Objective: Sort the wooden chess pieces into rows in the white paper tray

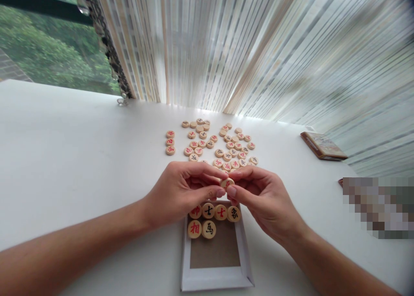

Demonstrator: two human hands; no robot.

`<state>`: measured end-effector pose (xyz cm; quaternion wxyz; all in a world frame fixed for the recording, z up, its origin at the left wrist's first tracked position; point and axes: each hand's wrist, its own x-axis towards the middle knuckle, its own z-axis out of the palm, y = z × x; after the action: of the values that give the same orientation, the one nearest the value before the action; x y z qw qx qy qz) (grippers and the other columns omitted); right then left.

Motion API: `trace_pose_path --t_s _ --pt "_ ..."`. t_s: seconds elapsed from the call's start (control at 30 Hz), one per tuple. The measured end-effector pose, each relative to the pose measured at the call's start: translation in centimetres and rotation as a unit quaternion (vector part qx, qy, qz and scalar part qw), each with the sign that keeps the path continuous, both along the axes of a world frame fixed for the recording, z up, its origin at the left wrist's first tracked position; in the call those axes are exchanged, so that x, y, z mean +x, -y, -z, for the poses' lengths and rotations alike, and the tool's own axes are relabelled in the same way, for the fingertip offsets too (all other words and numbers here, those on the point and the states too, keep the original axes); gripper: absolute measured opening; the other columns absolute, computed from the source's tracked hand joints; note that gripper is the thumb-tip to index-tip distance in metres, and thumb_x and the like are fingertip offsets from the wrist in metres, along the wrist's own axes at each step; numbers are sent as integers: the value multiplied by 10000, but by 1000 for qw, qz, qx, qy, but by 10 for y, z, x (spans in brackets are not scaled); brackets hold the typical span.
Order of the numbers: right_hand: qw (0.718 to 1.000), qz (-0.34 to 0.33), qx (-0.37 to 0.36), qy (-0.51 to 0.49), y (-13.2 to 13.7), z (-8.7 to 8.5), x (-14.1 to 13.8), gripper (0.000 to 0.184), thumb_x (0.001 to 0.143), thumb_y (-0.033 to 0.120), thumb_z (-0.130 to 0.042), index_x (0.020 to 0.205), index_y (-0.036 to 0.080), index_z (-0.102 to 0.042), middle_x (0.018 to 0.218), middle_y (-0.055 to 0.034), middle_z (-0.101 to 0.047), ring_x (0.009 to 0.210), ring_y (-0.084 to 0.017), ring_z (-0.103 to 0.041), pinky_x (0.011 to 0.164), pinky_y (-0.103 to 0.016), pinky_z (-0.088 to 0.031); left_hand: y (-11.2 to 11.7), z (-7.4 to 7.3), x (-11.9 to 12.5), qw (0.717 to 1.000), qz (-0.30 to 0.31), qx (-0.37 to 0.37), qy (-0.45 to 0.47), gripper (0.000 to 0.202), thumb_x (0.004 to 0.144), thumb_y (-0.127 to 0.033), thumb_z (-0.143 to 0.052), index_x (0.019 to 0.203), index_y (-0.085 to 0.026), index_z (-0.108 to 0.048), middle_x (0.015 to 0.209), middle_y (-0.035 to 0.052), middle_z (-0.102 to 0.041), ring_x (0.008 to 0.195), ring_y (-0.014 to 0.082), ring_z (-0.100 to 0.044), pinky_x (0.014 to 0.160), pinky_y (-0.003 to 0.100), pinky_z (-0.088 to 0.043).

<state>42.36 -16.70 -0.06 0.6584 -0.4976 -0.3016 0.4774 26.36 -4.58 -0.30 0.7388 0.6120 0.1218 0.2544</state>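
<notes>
Between the fingertips of both hands is a round wooden Chinese chess piece [227, 183] with a red character, tilted toward me. My left hand [190, 181] pinches it from the left and my right hand [258, 186] from the right. Just below them lies an open white box [215, 278] with a brown-grey floor. Inside, a row of pieces runs along its far end, among them a black-marked piece [234, 214]. Nearer me are a red-marked piece [194, 229] and a black horse piece [208, 229]. My fingers hide the box's far edge.
Many loose chess pieces [230, 145] are scattered beyond my hands, some face down. Three red ones [170, 142] form a column at their left. A brown box [323, 146] lies at the right, near a pixelated patch. A striped curtain [200, 45] hangs behind the white table [80, 158].
</notes>
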Motion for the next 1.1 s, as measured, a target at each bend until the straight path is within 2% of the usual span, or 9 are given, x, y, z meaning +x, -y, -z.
trace_pose_path --t_s 0.17,0.3,0.47,0.57,0.73,0.9,1.1 --pt "1000 -7 11 5 0 2 1 317 608 115 -1014 855 205 -837 723 2 -795 611 -98 -733 580 -127 -619 0 1 0 1000 9 -3 12 224 824 -28 -826 1022 -132 -826 931 48 -857 884 202 -839 775 187 -694" --pt "1000 -7 6 3 1 4 1 352 585 104 -1025 849 223 -825 751 14 -797 649 -106 -754 600 -133 -628 1 4 -1 1000 7 3 7 251 825 -31 -829 1043 -155 -835 960 37 -859 908 196 -837 819 189 -691" --pt "1000 -4 10 3 1 3 -1 333 572 125 -1036 802 213 -812 697 25 -770 575 -93 -715 558 -142 -612 3 1 -1 999 19 23 16 246 837 -27 -816 1055 -139 -828 958 55 -858 885 201 -839 815 195 -694" --pt "1000 4 10 15 0 4 1 274 627 148 -1019 802 211 -819 704 17 -777 584 -89 -709 562 -142 -603 2 -1 -1 999 34 25 18 253 828 -27 -828 1059 -126 -814 928 56 -858 870 201 -840 808 195 -694" --pt "999 -25 18 43 2 6 4 128 817 224 -921 923 222 -850 763 -16 -802 638 -100 -727 608 -167 -623 -1 0 -1 999 34 -9 13 202 845 -69 -840 1032 -138 -802 925 40 -858 864 183 -839 788 181 -689" --pt "997 -21 45 55 2 5 4 229 801 163 -921 1008 240 -858 892 -32 -840 753 -117 -785 711 -165 -659 -4 2 0 999 21 -43 4 217 840 -110 -862 1047 -138 -800 948 58 -858 886 203 -839 768 207 -697" --pt "993 -4 82 83 0 6 2 287 804 105 -899 1045 250 -845 969 -36 -849 858 -153 -819 807 -200 -677 -5 1 1 999 12 -47 0 232 826 -114 -871 1046 -144 -801 940 54 -856 860 173 -833 771 204 -688"
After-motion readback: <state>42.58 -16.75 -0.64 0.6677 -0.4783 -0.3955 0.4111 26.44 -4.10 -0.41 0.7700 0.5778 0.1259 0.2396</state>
